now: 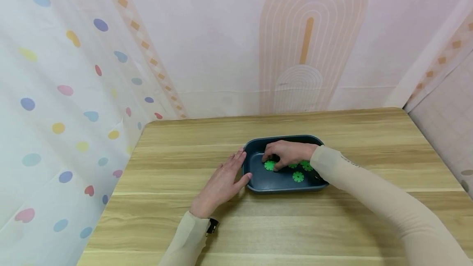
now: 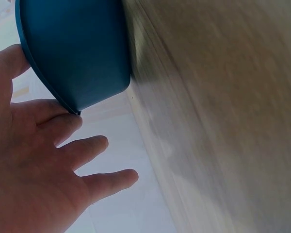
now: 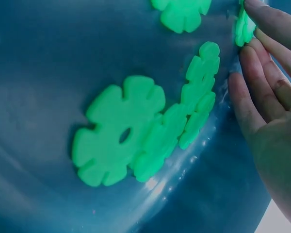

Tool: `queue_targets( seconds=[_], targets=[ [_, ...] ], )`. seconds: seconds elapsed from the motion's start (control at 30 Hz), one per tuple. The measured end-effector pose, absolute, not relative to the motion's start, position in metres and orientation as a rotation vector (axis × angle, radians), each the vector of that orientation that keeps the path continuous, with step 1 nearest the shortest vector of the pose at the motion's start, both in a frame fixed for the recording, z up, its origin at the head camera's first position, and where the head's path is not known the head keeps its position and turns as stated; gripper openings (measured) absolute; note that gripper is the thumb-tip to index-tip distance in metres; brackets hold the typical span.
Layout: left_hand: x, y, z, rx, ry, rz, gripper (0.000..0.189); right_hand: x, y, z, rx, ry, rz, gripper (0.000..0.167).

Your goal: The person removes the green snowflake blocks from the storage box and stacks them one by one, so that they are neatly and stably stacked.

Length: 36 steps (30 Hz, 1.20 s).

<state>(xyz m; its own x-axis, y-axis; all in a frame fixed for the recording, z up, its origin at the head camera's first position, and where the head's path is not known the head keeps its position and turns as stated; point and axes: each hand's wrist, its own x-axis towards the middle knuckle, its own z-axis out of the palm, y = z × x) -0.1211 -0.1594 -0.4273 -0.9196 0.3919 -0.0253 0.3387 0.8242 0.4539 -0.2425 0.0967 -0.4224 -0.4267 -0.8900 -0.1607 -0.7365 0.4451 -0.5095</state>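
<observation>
A dark blue tray [image 1: 266,182] with rounded corners holds several green snowflake building discs [image 1: 298,176]. My right hand [image 1: 288,152] reaches down into it, thumb and fingertips at the edges of one green disc [image 3: 245,26] towards the left half; they appear to pinch it. The other discs [image 3: 119,131] lie loose and partly overlapping, some hidden below the right wrist in the head view. At the tray's left end, my left hand [image 1: 220,182] touches the rim with thumb and fingertips. Its remaining fingers [image 2: 111,183] stretch out past the tray corner.
The tray stands on a light wood-grain table [image 1: 177,184]. A pale patterned curtain [image 1: 221,44] hangs behind the table and along its left side. A small black device [image 1: 212,226] sits on the left wrist.
</observation>
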Motion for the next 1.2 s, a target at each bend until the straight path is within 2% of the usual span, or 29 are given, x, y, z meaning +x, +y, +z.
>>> queue_targets(
  seconds=[0.53,1.2],
  targets=[
    [-0.12,-0.159,-0.428,0.566,2.902,0.683,0.071,-0.239,0.094,-0.423,-1.376,2.337,-0.462,0.03],
    [-0.123,-0.159,-0.427,0.581,2.907,0.669,0.072,-0.23,0.093,-0.392,-1.277,2.379,-0.534,0.034]
  ],
)
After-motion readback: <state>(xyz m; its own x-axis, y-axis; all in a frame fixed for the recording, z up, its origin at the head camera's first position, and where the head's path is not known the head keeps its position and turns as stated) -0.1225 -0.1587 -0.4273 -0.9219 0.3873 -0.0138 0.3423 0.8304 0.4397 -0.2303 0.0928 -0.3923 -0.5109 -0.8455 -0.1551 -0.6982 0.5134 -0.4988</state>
